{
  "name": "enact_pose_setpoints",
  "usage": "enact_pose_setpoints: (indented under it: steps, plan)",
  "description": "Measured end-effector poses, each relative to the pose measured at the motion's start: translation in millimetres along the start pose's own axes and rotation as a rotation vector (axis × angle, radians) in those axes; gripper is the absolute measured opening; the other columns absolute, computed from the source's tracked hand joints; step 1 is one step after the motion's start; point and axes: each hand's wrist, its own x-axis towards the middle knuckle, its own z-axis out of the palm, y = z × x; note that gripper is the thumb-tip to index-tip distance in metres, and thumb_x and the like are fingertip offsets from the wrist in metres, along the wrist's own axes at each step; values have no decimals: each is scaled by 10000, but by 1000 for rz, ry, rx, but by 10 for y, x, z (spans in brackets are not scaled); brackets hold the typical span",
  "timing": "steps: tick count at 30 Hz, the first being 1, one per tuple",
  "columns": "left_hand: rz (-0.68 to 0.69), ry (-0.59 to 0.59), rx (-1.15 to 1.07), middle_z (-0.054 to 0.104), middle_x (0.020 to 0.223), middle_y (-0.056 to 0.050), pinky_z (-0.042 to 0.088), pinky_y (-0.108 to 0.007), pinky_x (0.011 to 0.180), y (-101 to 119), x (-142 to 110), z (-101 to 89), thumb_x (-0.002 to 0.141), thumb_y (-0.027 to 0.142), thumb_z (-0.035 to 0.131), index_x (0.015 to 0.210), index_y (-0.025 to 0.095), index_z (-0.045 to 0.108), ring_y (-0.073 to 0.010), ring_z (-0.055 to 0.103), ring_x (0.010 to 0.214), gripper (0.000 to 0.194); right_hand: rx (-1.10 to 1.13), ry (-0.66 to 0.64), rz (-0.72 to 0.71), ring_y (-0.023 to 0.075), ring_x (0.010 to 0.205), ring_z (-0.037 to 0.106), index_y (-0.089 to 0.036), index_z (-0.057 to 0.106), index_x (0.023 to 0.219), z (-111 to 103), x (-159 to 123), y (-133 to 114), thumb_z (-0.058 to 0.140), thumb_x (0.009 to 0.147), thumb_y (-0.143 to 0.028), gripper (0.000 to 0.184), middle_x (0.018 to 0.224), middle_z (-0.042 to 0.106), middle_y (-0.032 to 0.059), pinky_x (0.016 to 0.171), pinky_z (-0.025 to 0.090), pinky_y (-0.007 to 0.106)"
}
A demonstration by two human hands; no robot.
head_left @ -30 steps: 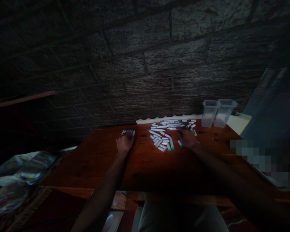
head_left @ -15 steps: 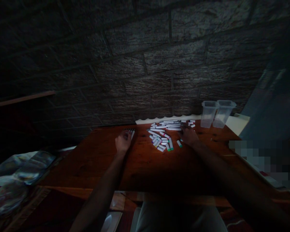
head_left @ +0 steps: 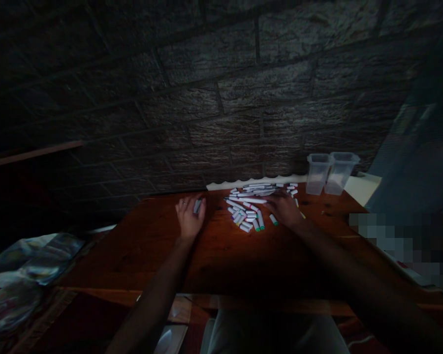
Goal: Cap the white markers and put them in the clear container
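Observation:
On the wooden table (head_left: pixel 133 246) lies a loose heap of white markers (head_left: pixel 260 189), with long uncapped-looking barrels at the back. Short white caps (head_left: pixel 239 216) with coloured ends are bunched in front, and one green-ended cap (head_left: pixel 273 220) lies a little apart. My left hand (head_left: pixel 189 219), left of the heap, is curled around markers (head_left: pixel 197 205); only a greyish part shows, and their number is hidden. My right hand (head_left: pixel 286 209) is at the heap's right side, its fingertips closed at the end of a white marker (head_left: pixel 256 200). Shadow hides part of those fingers.
Two clear plastic containers (head_left: pixel 317 174) stand at the table's back right, near a pale sheet (head_left: pixel 365 191). A white wavy-edged strip (head_left: pixel 221 186) runs along the brick wall (head_left: pixel 206 123) behind the heap. Crumpled plastic (head_left: pixel 40 255) lies off to the left.
My left hand has turned, so the markers' white barrels and dark tips now show only as a greyish part. My right hand has shifted slightly left and nearer, over a marker end.

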Motion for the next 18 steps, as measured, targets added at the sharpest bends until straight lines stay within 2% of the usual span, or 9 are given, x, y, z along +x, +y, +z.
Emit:
enact_pose_setpoints:
  steps: [3,5,7,9,11,14,16,18]
  plan:
    - [292,-99,-93,697,1134,-101,418,-402,926,255,-23,12,895,333,592,1183,211,644,-254,607,1054,317,98,49,-170,220,964,600,-248,713,1097,30,-7,-175,568,919,-271,231,1050,729,47,920,443,382]
    - [440,-197,-150,697,1162,-82,414,-398,943,373,-52,47,903,321,591,1229,225,620,-239,599,1087,341,137,87,-230,228,967,580,-239,713,1101,39,-10,-305,574,915,-266,234,1045,726,49,884,455,378]
    - [526,-254,-191,713,1134,-61,420,-393,928,432,-89,94,913,304,583,1205,233,636,-223,610,1069,305,165,120,-271,231,978,566,-239,708,1113,37,-15,-409,563,921,-265,243,1047,723,51,872,460,378]
    - [549,-284,-210,735,1067,-47,429,-387,895,439,-122,134,916,302,580,1153,239,668,-213,627,1012,261,175,152,-287,232,1010,557,-247,702,1124,29,-21,-467,539,934,-269,251,1070,719,46,893,455,383]
    - [496,-292,-203,745,1016,-41,431,-385,873,409,-136,154,914,319,579,1114,249,692,-212,631,966,240,155,190,-263,245,1109,526,-244,667,1187,22,-27,-474,531,939,-285,286,1175,685,51,961,429,408]
    - [284,-282,-100,743,984,-56,421,-400,875,309,-115,150,917,358,554,1073,246,718,-237,616,960,252,113,231,-171,270,1221,467,-204,566,1319,25,-28,-407,557,922,-333,418,1320,595,87,1044,375,445]
    - [114,-307,30,737,983,-80,411,-421,883,213,-91,139,919,374,528,1034,229,733,-268,603,980,276,107,232,-112,275,1181,499,-186,571,1308,33,-27,-335,585,901,-357,441,1270,618,105,1032,389,447]
    - [-20,-380,177,729,1003,-101,404,-442,888,109,-78,133,912,387,513,1006,227,739,-301,586,1020,293,115,212,-81,270,1105,545,-196,629,1226,37,-28,-268,601,890,-362,376,1163,666,95,1003,414,440]
